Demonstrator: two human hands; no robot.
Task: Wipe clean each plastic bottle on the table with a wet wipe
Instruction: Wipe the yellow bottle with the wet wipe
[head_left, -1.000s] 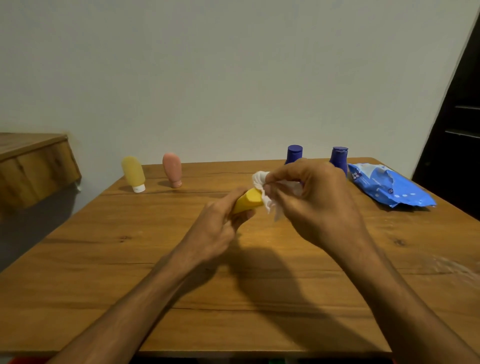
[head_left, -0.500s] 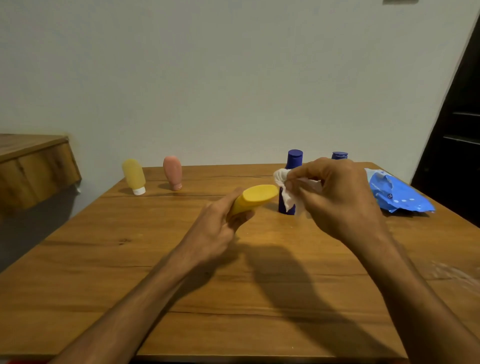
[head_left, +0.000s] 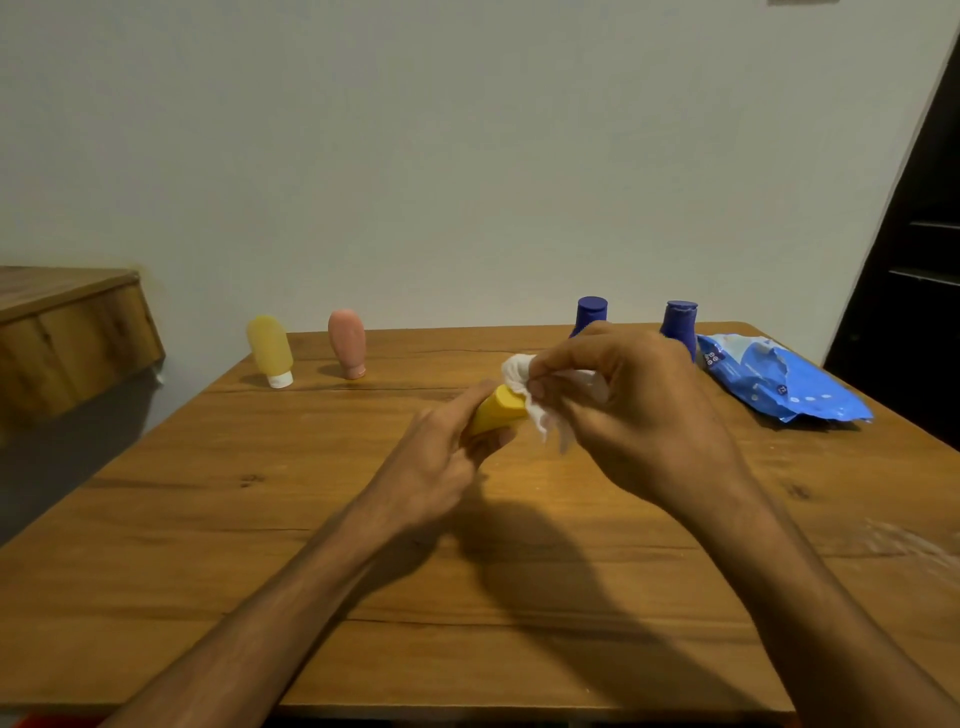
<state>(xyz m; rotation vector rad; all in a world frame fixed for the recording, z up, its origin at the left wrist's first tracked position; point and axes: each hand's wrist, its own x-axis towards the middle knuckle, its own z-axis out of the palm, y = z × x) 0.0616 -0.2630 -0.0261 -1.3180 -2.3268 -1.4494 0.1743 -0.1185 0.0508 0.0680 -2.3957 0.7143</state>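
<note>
My left hand (head_left: 441, 462) grips a yellow plastic bottle (head_left: 496, 415) above the middle of the wooden table (head_left: 260, 519), its blunt end pointing up and right. My right hand (head_left: 639, 410) pinches a crumpled white wet wipe (head_left: 524, 379) and presses it against that end of the bottle. Four other bottles stand at the far edge: a pale yellow one with a white cap (head_left: 270, 351), a pink one (head_left: 347, 343), and two dark blue ones (head_left: 591, 312) (head_left: 679, 325) partly hidden behind my right hand.
A blue wet-wipe pack (head_left: 779, 384) lies at the far right of the table. A wooden ledge (head_left: 67, 332) juts out at the left, and a dark door (head_left: 914, 260) stands at the right. A white wall rises behind the table.
My right hand has swung back left with the wipe, from a gap beside the bottle half a second ago to touching its end now. The left hand has tipped the bottle slightly.
</note>
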